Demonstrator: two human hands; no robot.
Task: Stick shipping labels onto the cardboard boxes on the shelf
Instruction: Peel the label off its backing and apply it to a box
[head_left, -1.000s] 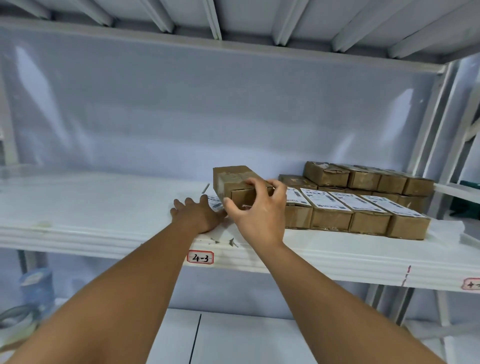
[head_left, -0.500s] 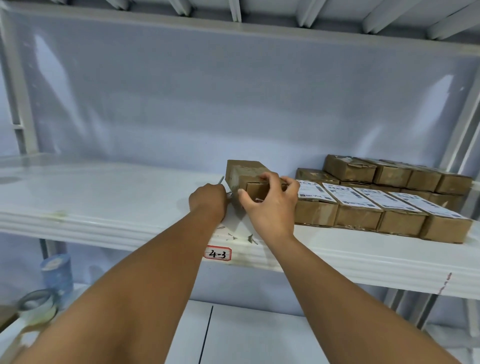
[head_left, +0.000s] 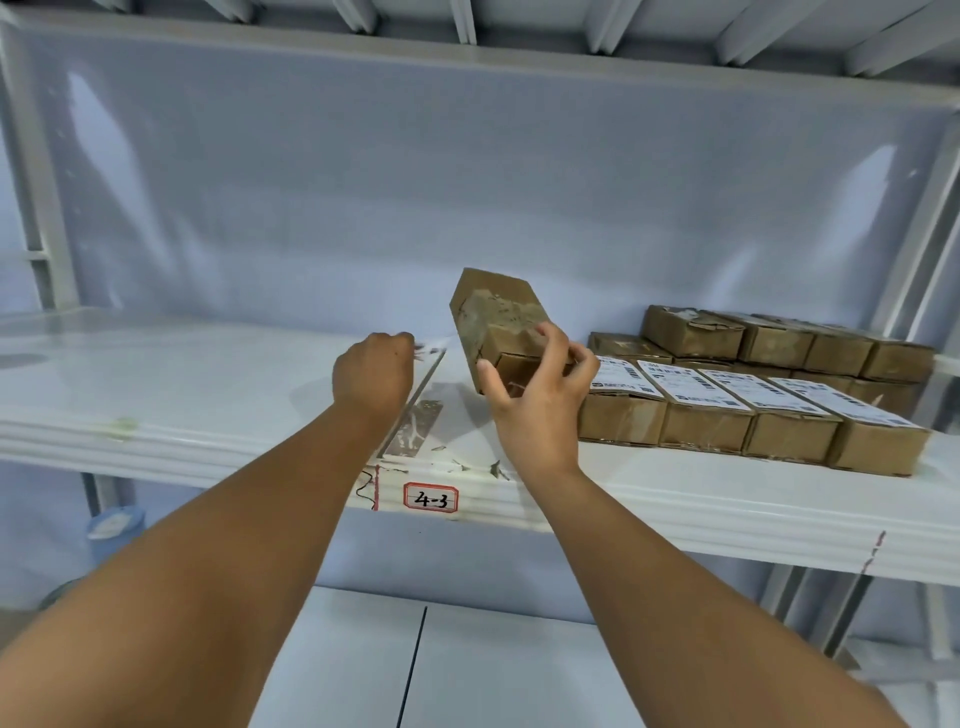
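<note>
Your right hand (head_left: 540, 400) grips the cardboard box (head_left: 496, 317): thumb on its near left face, fingers (head_left: 553, 340) curled over the top right edge. The box is tilted, far end up, above the shelf (head_left: 156, 436), just left of the labelled row. I can't tell whether its low corner touches the shelf.

Your left hand (head_left: 373, 371) is clenched knuckles-up, left of the box and not touching it. Its fingertips pinch what looks like a white label (head_left: 430, 347). It's blurred, so the print is unreadable.

A clear backing strip (head_left: 415, 421) lies on the shelf between your two wrists, running toward the front edge. The shelf tag (head_left: 431, 496) below it reads "4-3".

On the right, four labelled boxes (head_left: 737, 415) sit side by side, touching, labels face-up. The unlabelled boxes (head_left: 779, 340) are stacked directly behind them, against the back panel.
</note>
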